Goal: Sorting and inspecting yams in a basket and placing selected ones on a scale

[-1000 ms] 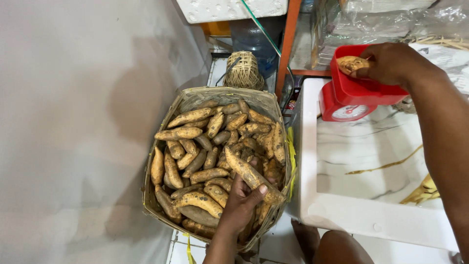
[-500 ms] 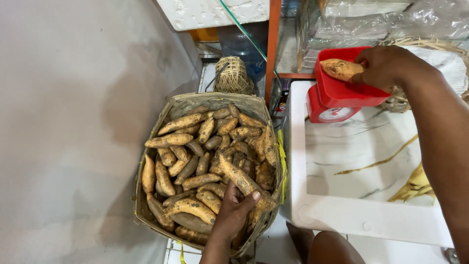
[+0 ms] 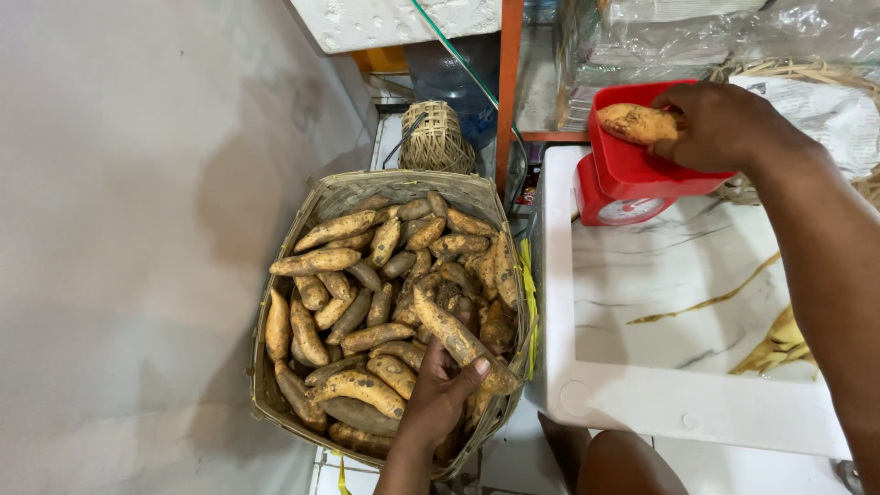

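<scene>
While right hand [image 3: 720, 124] lowers tuber [image 3: 639, 122] into red scale pan [image 3: 632, 165], left hand [image 3: 440, 394] fingers close round long tuber [image 3: 458, 337] in basket [image 3: 316, 206]; next: release, lift.

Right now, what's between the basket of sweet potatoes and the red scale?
In the head view, only the white table's raised rim separates the basket from the red scale; nothing lies on that stretch.
</scene>
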